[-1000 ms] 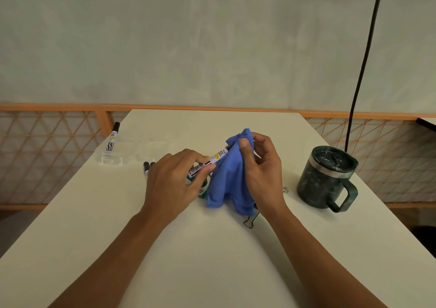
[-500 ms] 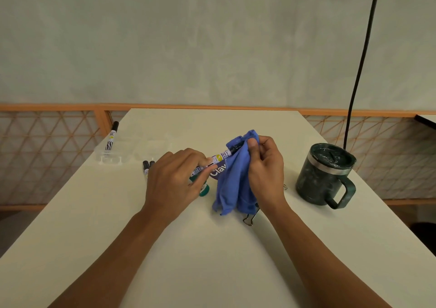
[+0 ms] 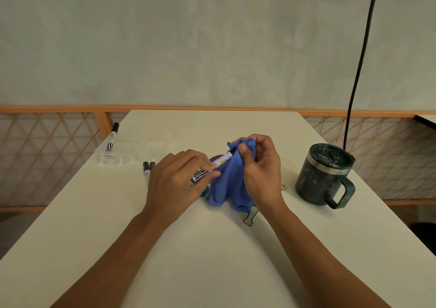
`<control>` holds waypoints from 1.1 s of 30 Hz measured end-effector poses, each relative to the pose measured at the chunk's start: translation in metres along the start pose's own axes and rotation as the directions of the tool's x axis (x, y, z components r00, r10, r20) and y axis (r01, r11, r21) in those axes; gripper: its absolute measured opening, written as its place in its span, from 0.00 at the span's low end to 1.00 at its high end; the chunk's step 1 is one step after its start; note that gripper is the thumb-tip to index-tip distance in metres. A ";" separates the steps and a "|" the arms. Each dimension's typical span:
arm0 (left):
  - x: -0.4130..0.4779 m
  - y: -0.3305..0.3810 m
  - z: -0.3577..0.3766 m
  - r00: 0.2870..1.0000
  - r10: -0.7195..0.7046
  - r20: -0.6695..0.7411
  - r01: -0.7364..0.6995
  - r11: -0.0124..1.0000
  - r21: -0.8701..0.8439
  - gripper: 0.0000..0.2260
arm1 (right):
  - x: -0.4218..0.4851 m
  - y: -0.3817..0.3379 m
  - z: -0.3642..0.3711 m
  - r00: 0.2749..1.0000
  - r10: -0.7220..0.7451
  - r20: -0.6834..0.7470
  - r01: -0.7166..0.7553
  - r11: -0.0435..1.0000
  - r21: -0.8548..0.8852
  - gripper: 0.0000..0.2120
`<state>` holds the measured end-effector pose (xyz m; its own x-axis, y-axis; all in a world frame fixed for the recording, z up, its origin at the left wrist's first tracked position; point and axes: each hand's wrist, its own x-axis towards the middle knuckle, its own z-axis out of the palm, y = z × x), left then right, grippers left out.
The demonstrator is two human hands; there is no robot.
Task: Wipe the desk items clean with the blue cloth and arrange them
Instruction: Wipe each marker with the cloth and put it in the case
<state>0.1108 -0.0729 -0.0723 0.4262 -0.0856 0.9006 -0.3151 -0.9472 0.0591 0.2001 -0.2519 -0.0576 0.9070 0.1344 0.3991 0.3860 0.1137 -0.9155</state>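
The marker (image 3: 212, 168) sits mid-frame over the desk (image 3: 212, 260), its long axis slanting from lower left to upper right. The left hand (image 3: 177, 180) pinches the lower-left end. The upper-right end vanishes into the blue cloth (image 3: 226, 187), bunched in the curled fingers of the right hand (image 3: 262, 168). White barrel, printed label, yellow spot — the far tip is hidden. The wiping stroke should probably follow that slant.

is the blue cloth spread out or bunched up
Bunched up: the blue cloth hangs gathered from the right hand, wrapped over one end of the white marker pen.
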 end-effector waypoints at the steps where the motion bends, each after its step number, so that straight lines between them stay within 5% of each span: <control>1: 0.001 0.001 -0.001 0.999 -0.041 0.031 0.043 0.998 -0.045 0.10 | 0.001 0.000 -0.001 1.000 -0.001 -0.017 0.000 1.000 -0.014 0.03; 3: 0.003 0.002 -0.004 0.973 -0.193 0.128 0.213 0.962 -0.171 0.10 | 0.004 0.000 -0.002 0.998 -0.003 -0.056 0.001 1.000 -0.031 0.04; 6: 0.006 0.001 -0.010 0.808 -0.456 0.372 0.573 0.755 -0.319 0.09 | 0.005 -0.001 -0.003 0.996 -0.018 -0.084 0.016 1.000 -0.027 0.05; 9: 0.005 0.000 -0.010 0.711 -0.480 0.514 0.689 0.621 -0.373 0.03 | 0.004 0.000 -0.002 0.999 -0.010 -0.047 0.008 0.999 -0.035 0.03; 12: 0.006 -0.006 -0.011 0.667 -0.544 0.510 0.743 0.536 -0.401 0.04 | 0.006 0.002 -0.003 0.995 0.086 -0.049 -0.088 0.995 -0.041 0.08; 15: 0.006 -0.008 -0.014 0.685 -0.558 0.469 0.729 0.539 -0.422 0.04 | 0.006 0.001 -0.005 0.986 0.168 -0.005 -0.167 0.984 0.065 0.13; 19: 0.004 -0.012 -0.012 0.733 -0.543 0.410 0.679 0.617 -0.397 0.04 | 0.000 0.002 -0.005 0.989 0.059 0.139 -0.067 0.996 0.053 0.17; 22: 0.003 -0.016 -0.013 0.798 -0.476 0.368 0.595 0.720 -0.357 0.09 | 0.001 0.003 -0.004 0.995 0.008 0.095 -0.003 0.998 -0.055 0.17; 26: 0.004 -0.013 -0.013 0.817 -0.448 0.363 0.568 0.730 -0.379 0.10 | 0.004 0.006 -0.009 0.999 -0.012 0.035 0.016 0.994 -0.107 0.09; 33: 0.003 -0.009 -0.010 0.858 -0.419 0.296 0.504 0.795 -0.338 0.10 | 0.006 0.003 -0.012 0.999 0.007 0.053 -0.005 1.000 -0.025 0.11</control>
<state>0.1064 -0.0613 -0.0656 0.7486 0.2323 0.6210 -0.3218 -0.6916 0.6466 0.2091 -0.2620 -0.0584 0.8994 0.1869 0.3953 0.3853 0.0887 -0.9185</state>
